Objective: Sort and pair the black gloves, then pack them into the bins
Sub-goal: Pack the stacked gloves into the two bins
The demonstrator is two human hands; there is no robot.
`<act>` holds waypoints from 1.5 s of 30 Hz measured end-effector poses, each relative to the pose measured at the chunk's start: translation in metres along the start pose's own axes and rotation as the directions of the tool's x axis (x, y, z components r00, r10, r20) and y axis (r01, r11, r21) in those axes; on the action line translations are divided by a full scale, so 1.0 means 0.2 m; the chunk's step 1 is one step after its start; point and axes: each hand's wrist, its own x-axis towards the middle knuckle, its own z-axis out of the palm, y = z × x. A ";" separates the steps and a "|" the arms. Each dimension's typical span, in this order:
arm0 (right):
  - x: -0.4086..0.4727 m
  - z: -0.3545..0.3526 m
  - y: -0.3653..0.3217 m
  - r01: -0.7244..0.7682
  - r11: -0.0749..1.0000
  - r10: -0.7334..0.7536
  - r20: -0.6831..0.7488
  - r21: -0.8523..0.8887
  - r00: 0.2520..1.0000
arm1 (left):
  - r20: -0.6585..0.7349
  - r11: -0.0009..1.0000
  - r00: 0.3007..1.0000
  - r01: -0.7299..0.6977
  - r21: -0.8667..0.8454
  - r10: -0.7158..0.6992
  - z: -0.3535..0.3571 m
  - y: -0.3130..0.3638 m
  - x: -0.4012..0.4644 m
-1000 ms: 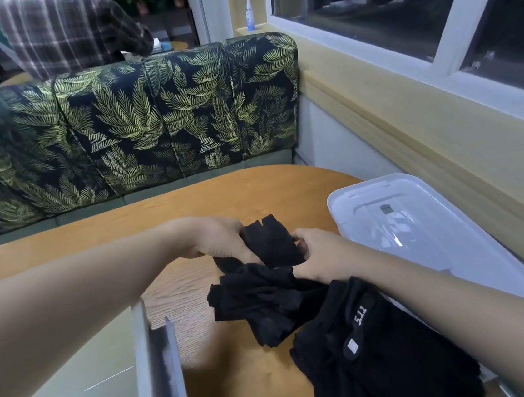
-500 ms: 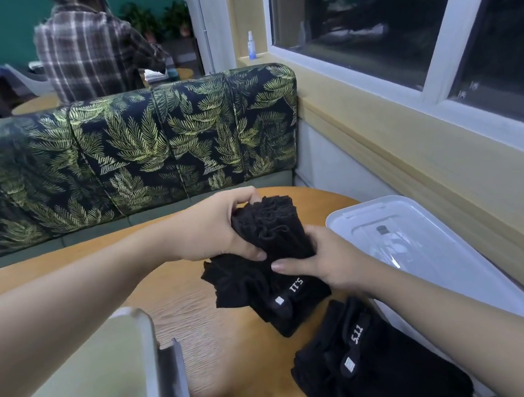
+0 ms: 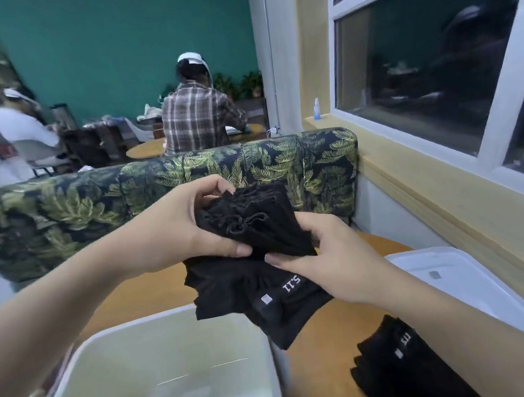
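A stack of black gloves (image 3: 254,258) with a white "5.11" mark hangs in the air above the wooden table (image 3: 323,348). My left hand (image 3: 176,227) grips the stack's upper left, thumb pressed on its front. My right hand (image 3: 326,256) holds its right side, thumb across the fabric. Below the hands, at the lower left, stands an open pale bin (image 3: 163,372) with nothing visible inside. More black gloves (image 3: 401,368) lie in a pile on the table at the lower right, partly hidden by my right forearm.
A translucent lid (image 3: 452,277) lies flat at the table's right edge by the wall. A leaf-patterned sofa back (image 3: 250,167) runs behind the table. Beyond it, two people sit at another table. A window ledge with a small bottle (image 3: 316,108) runs along the right.
Both hands have lifted the glove stack off the table and higher. The view has tilted up, and the pale bin now shows more fully below the hands.
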 end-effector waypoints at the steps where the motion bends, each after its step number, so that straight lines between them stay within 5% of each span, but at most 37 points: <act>1: 0.00 0.05 -0.05 0.020 1.000 -0.020 0.007 0.014 1.000 | -0.028 0.999 0.999 0.020 -0.048 -0.022 -0.04 -0.01 -0.09; 5: -0.02 0.27 -0.19 0.047 0.991 -0.049 0.017 0.124 0.999 | -0.202 0.915 0.973 0.027 -0.402 -0.117 -0.10 -0.12 -0.43; 8: -0.06 0.43 -0.22 0.020 0.985 -0.025 0.027 0.172 0.999 | -0.150 0.830 0.983 0.000 -0.558 -0.101 -0.05 -0.20 -0.66; 19: -0.19 0.68 -0.10 -0.149 0.980 0.152 -0.013 0.129 0.988 | -0.100 0.870 0.953 0.213 -0.445 -0.285 0.11 -0.37 -0.82; 24: -0.23 0.67 -0.06 -0.190 0.981 0.188 0.043 0.045 0.981 | -0.120 0.799 0.919 0.254 -0.545 -0.375 0.18 -0.44 -0.78; 45: -0.23 0.65 0.06 -0.287 0.952 0.293 0.055 -0.107 0.954 | -0.014 0.858 0.933 0.323 -0.400 -0.358 0.16 -0.64 -0.69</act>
